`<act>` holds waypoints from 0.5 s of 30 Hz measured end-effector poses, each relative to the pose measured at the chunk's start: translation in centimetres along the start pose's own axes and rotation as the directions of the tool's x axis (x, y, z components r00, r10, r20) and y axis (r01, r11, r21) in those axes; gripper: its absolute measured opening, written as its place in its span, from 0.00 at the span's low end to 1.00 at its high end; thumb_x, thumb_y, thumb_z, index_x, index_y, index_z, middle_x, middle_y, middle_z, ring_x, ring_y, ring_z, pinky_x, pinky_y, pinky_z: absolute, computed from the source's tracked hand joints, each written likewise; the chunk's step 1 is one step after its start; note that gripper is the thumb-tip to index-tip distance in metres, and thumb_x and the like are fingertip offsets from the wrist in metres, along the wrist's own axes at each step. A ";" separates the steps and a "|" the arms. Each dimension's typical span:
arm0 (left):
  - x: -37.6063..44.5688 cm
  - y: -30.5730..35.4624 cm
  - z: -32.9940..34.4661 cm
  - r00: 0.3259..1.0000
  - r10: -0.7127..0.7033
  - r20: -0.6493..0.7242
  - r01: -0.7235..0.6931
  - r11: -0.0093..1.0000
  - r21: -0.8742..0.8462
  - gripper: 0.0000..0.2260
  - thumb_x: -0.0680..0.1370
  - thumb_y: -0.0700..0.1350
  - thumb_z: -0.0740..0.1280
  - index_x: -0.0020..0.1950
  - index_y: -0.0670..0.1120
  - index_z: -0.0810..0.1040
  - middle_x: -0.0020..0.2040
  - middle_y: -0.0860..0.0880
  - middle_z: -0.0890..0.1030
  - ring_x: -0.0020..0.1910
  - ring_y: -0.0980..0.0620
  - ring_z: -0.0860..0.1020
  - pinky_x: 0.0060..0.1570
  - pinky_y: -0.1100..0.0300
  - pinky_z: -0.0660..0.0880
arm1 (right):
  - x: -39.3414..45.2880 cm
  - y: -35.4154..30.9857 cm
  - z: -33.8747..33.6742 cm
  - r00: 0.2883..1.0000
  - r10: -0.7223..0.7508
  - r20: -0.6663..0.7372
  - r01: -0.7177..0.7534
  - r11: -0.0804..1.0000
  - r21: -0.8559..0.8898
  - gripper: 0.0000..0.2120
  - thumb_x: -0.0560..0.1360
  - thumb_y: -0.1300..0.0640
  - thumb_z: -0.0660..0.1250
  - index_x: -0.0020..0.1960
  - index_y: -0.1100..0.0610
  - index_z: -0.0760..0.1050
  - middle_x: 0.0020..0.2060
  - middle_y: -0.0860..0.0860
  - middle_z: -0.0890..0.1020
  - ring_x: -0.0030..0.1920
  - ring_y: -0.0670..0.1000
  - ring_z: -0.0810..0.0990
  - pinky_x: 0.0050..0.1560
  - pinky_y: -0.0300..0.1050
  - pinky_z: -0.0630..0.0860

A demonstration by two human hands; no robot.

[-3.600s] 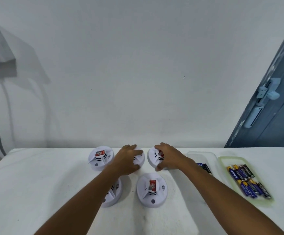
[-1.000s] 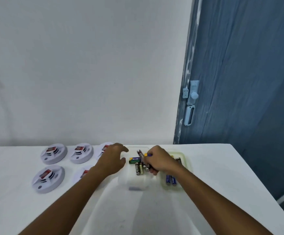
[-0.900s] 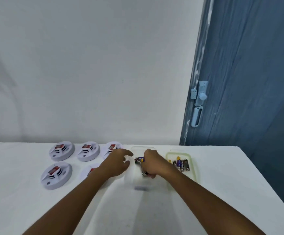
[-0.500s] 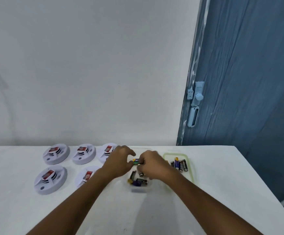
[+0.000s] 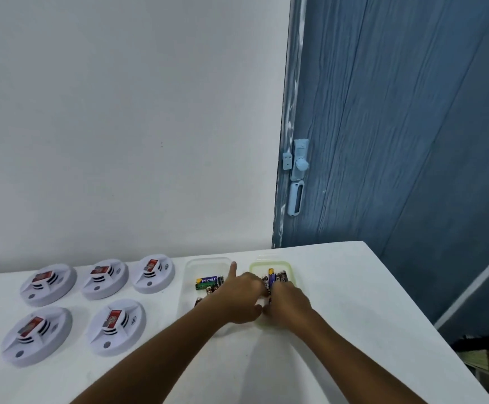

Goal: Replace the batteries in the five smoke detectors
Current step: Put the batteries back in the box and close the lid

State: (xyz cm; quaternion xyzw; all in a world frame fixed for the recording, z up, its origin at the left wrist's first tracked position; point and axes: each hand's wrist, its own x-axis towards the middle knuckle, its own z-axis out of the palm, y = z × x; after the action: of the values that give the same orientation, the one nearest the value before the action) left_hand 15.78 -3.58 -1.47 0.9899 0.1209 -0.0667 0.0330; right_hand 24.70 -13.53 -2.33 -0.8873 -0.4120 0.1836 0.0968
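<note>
Nearest the camera, both hands met over the green-rimmed tray (image 5: 291, 272). The right hand (image 5: 288, 306) curled onto the batteries (image 5: 273, 279) there; the left hand (image 5: 241, 297) pinched at the same cluster, one finger raised. A clean pick would mean isolating one cell before lifting. Left of that tray sat the clear tray (image 5: 192, 265) of mixed cells, then the five smoke detectors (image 5: 115, 325). Exactly which cells each hand held was hidden.

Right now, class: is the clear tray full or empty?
Neither: the clear tray holds a few batteries, with bare floor showing at its far end.
</note>
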 end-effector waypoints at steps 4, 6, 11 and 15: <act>-0.7 -1.0 -0.4 0.996 -0.033 -0.086 0.028 0.997 -0.069 0.18 0.77 0.46 0.63 0.67 0.49 0.74 0.68 0.51 0.73 0.71 0.53 0.64 0.73 0.38 0.44 | 0.2 -0.1 0.0 1.000 -0.014 0.002 0.014 0.999 -0.051 0.18 0.75 0.52 0.66 0.61 0.59 0.72 0.57 0.54 0.78 0.56 0.55 0.78 0.47 0.42 0.70; -1.3 -2.0 -0.8 0.990 -0.066 -0.127 0.052 0.993 -0.108 0.18 0.78 0.47 0.63 0.68 0.51 0.74 0.70 0.51 0.72 0.72 0.54 0.63 0.73 0.40 0.44 | 0.3 -0.1 0.1 1.000 -0.017 0.004 0.018 0.997 -0.080 0.18 0.75 0.53 0.66 0.62 0.60 0.72 0.58 0.55 0.78 0.57 0.55 0.78 0.49 0.42 0.71; -3.0 -4.1 -1.7 0.972 -0.169 -0.163 0.133 0.968 -0.211 0.17 0.78 0.47 0.64 0.67 0.50 0.75 0.70 0.51 0.72 0.72 0.54 0.64 0.73 0.41 0.46 | 0.9 0.0 0.4 0.999 0.005 0.038 0.000 0.991 -0.132 0.19 0.74 0.54 0.65 0.63 0.59 0.68 0.59 0.55 0.77 0.58 0.57 0.78 0.48 0.44 0.70; -4.0 -4.9 -1.8 0.964 -0.212 -0.160 0.168 0.954 -0.250 0.17 0.77 0.44 0.64 0.66 0.48 0.76 0.68 0.51 0.74 0.71 0.52 0.67 0.73 0.41 0.49 | 1.2 0.1 0.5 0.999 -0.001 0.046 0.008 0.985 -0.170 0.19 0.74 0.55 0.63 0.63 0.59 0.67 0.57 0.55 0.78 0.56 0.57 0.78 0.45 0.44 0.69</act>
State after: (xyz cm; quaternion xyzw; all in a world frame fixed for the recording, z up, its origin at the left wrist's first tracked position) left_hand 10.91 0.38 0.65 0.9646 0.2257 0.0376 0.1314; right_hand 25.27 -12.65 -3.13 -0.8869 -0.4302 0.1677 0.0118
